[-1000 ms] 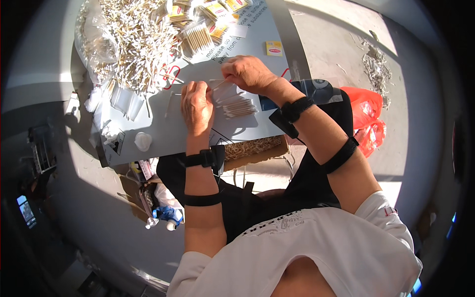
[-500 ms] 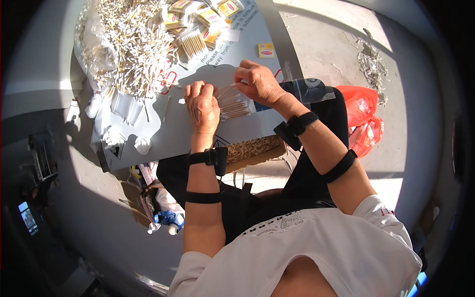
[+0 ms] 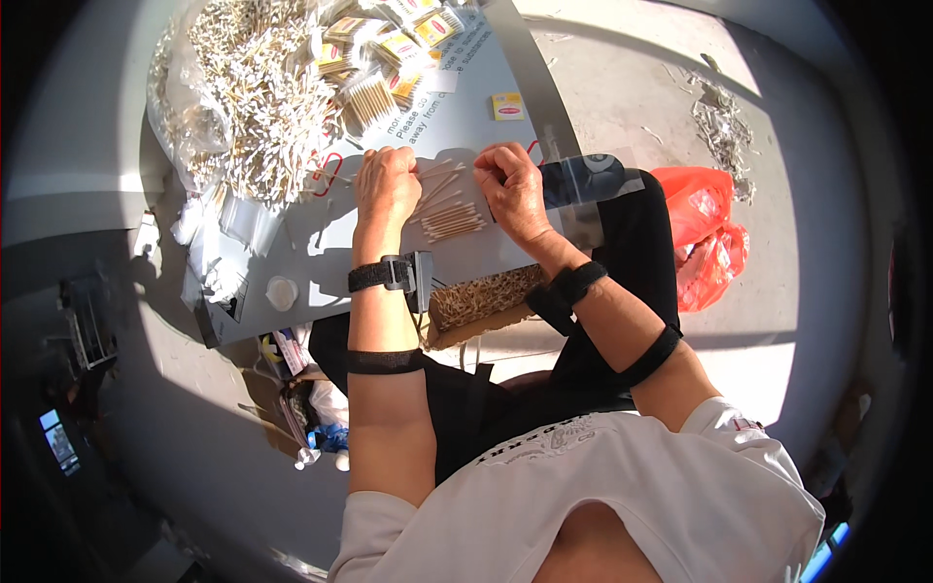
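Note:
My left hand [image 3: 387,187] is closed over the grey table, its fingertips at the left ends of a few loose cotton swabs [image 3: 442,179] that fan out to the right. What the fingers grip is partly hidden by the hand. Facing it, my right hand [image 3: 513,190] has its fingers curled together just past the swabs' right ends; whether anything small is in them cannot be made out. Between the hands and nearer me, a row of cotton swabs [image 3: 453,222] lies side by side on the table [image 3: 340,277].
A large heap of cotton swabs [image 3: 258,107] in clear plastic covers the table's far left. Beside it lie packed swab bags [image 3: 397,49] with yellow labels. One yellow-white card [image 3: 506,106] lies alone. An open carton [image 3: 486,301] sits below the edge; red bags [image 3: 695,209] stand right.
My right hand has come nearer me and its fingers have drawn back from the swabs. My left hand has shifted slightly away and left. The swabs between them lie more spread.

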Tool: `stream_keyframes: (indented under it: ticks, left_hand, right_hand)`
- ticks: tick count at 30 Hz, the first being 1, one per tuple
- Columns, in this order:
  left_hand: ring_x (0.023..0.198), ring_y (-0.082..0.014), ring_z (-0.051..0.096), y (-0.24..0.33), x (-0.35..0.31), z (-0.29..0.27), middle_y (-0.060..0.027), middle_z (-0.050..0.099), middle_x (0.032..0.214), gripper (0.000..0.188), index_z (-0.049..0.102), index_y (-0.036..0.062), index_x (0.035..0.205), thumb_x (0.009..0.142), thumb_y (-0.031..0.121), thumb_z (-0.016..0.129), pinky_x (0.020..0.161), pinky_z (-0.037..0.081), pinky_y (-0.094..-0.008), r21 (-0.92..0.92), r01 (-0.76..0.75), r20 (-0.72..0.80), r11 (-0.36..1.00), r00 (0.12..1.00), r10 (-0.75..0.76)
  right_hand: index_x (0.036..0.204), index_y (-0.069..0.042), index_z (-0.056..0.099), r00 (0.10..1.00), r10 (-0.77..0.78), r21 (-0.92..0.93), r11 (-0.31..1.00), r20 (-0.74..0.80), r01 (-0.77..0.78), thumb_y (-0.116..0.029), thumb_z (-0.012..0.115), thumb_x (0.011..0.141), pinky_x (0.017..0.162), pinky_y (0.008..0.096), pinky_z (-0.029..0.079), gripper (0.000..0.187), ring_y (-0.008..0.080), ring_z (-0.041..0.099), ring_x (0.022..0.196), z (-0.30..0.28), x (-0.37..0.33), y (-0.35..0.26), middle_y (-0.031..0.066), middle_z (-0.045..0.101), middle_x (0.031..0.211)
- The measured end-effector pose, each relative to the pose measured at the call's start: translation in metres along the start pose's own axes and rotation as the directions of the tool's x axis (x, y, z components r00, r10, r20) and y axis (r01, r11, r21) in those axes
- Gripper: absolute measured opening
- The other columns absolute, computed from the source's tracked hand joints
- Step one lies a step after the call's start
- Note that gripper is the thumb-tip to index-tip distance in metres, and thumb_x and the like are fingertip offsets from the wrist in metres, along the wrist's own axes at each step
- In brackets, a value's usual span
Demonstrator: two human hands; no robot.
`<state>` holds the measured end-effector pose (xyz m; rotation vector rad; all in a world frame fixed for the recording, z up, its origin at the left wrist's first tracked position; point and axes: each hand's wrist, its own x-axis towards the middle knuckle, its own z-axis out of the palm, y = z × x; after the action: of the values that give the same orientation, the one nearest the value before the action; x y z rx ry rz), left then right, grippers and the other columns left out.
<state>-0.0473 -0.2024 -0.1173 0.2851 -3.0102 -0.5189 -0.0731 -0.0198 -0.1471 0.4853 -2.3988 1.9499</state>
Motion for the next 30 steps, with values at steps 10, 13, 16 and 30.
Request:
stream_keyframes:
  ticks: [10, 13, 16, 30]
  left_hand:
    - [0.102, -0.0319, 0.057, 0.021, -0.029, 0.008, -0.014, 0.06, 0.103, 0.023, 0.064, 0.0007, 0.098, 0.075, -0.004, 0.062, 0.087, 0.048, -0.0434, -0.036, -0.045, -0.216, 0.998, 0.976, 0.036]
    - [0.132, -0.0313, 0.041, 0.029, -0.048, 0.018, -0.0148, 0.045, 0.14, 0.051, 0.049, 0.0018, 0.131, 0.083, 0.008, 0.064, 0.107, 0.035, -0.0469, 0.027, -0.087, -0.159, 0.996, 0.983, 0.091]
    - [0.142, -0.0299, 0.029, 0.038, -0.065, 0.032, -0.0147, 0.033, 0.152, 0.067, 0.038, 0.0043, 0.143, 0.086, 0.027, 0.066, 0.114, 0.023, -0.0511, 0.088, -0.087, -0.053, 0.992, 0.994, 0.091]
    - [0.136, -0.0368, 0.032, 0.033, -0.087, 0.046, -0.0198, 0.033, 0.147, 0.053, 0.039, -0.001, 0.14, 0.095, 0.023, 0.053, 0.113, 0.025, -0.0498, -0.195, -0.087, -0.253, 0.977, 0.967, 0.036]
  right_hand:
    - [0.09, -0.002, 0.064, 0.979, -0.185, -0.162, 0.967, 0.089, 0.198, 0.005, 0.061, 0.075, 0.075, 0.0357, 0.053, 0.016, 0.0308, 0.062, 0.084, -0.001, 0.008, 0.009, 0.0124, 0.06, 0.096]
    - [0.089, -0.006, 0.066, 0.913, -0.286, -0.376, 0.843, 0.29, 0.383, -0.004, 0.062, 0.076, 0.077, 0.0391, 0.053, 0.014, 0.0332, 0.062, 0.086, -0.004, 0.022, 0.012, 0.0122, 0.062, 0.095]
    - [0.084, -0.006, 0.064, 0.883, -0.231, -0.473, 0.774, 0.408, 0.421, -0.011, 0.065, 0.077, 0.077, 0.0412, 0.052, 0.009, 0.0342, 0.062, 0.088, -0.006, 0.033, 0.016, 0.0114, 0.063, 0.092]
    - [0.104, 0.0, 0.062, 0.999, -0.052, 0.124, 0.991, 0.016, 0.05, 0.006, 0.053, 0.089, 0.089, 0.0325, 0.049, 0.018, 0.0269, 0.06, 0.108, 0.004, -0.023, 0.0, 0.0128, 0.06, 0.118]
